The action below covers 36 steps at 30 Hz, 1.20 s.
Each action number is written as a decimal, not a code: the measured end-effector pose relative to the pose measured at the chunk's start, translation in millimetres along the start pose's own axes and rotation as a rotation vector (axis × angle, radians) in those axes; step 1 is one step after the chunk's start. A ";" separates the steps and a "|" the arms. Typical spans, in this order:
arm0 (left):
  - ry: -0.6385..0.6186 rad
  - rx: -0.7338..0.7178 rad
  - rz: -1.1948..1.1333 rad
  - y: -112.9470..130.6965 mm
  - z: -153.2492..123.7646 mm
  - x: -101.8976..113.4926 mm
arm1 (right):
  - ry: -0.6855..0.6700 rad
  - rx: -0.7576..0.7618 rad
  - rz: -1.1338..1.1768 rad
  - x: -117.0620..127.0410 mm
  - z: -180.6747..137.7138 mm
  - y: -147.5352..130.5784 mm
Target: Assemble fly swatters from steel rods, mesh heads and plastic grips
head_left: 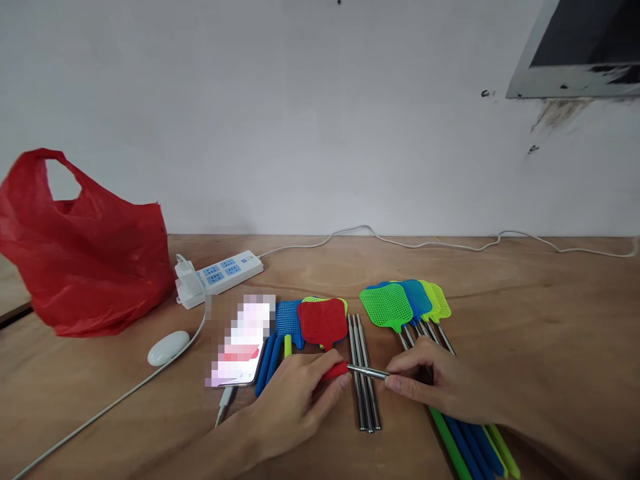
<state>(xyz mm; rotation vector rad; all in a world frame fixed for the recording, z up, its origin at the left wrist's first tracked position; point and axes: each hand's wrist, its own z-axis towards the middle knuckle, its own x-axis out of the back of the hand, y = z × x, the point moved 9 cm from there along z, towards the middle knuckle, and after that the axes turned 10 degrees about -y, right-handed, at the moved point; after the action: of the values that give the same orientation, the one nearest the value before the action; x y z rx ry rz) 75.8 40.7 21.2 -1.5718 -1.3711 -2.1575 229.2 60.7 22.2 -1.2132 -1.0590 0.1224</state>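
Observation:
My left hand [295, 400] is closed on a red plastic handle [334, 371], low in the middle. My right hand [443, 385] pinches a thin metal rod [367, 372] whose end meets that handle. Under the rod lie several loose steel rods [364, 383] side by side. Behind my left hand are loose swatter heads, a red swatter head [323, 321] on top of a blue swatter head [287, 320] and a yellow-green one. Right of the rods lie assembled fly swatters [400, 304] with green and blue heads, their handles running under my right hand.
A red plastic bag [85, 257] stands at the left on the wooden table [550, 320]. A white power strip [220, 275], its cable [425, 243], a white case [169, 347] and a phone [240, 347] with a cord lie left of centre. Blue and green loose handles [270, 360] lie beside the phone.

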 end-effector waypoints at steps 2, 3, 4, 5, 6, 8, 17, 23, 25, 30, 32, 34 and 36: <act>-0.016 -0.011 0.002 0.9 -0.1 -1.2 | -0.004 0.008 0.003 -0.1 0.1 -3.5; -0.009 -0.010 0.001 0.3 -0.2 -0.4 | 0.001 0.010 0.008 0.9 -0.1 -4.5; 0.005 -0.004 -0.001 -0.9 -0.3 1.1 | 0.013 0.010 0.016 3.0 -0.4 -5.0; 0.025 0.006 -0.003 -2.6 -0.3 3.3 | 0.028 0.010 0.030 5.7 -0.8 -4.8; 0.048 0.018 -0.003 -4.3 -0.4 5.9 | 0.047 0.009 0.051 8.6 -1.3 -3.8; 0.087 0.038 0.006 -6.9 -0.3 10.7 | 0.071 -0.006 0.118 12.7 -1.8 1.2; 0.023 0.023 0.003 -4.1 2.5 1.1 | 0.420 -0.122 0.772 23.0 -5.6 36.9; 0.005 0.029 -0.017 -4.6 2.7 1.1 | 0.456 -0.076 1.042 18.2 -0.2 36.3; 0.002 0.041 -0.010 -5.9 2.6 0.5 | 0.477 -0.065 1.070 18.8 -0.5 38.7; -0.003 0.044 0.007 -6.9 3.0 -2.5 | 0.459 -0.056 1.085 15.5 -1.2 41.7; -0.017 0.044 0.009 -6.9 3.1 -3.7 | 0.446 -0.053 1.066 13.9 -1.0 41.6; -0.039 0.044 0.016 -7.0 2.9 -5.2 | 0.443 -0.048 1.053 13.0 -0.4 41.6; -0.055 0.043 0.044 -6.9 2.5 -6.3 | 0.447 -0.043 1.050 12.8 0.4 41.9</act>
<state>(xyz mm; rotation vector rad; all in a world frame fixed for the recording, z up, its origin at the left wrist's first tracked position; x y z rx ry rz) 76.4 44.2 12.2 -1.6417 -1.3755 -2.0608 254.3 85.5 -3.8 -1.6349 0.0373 0.6040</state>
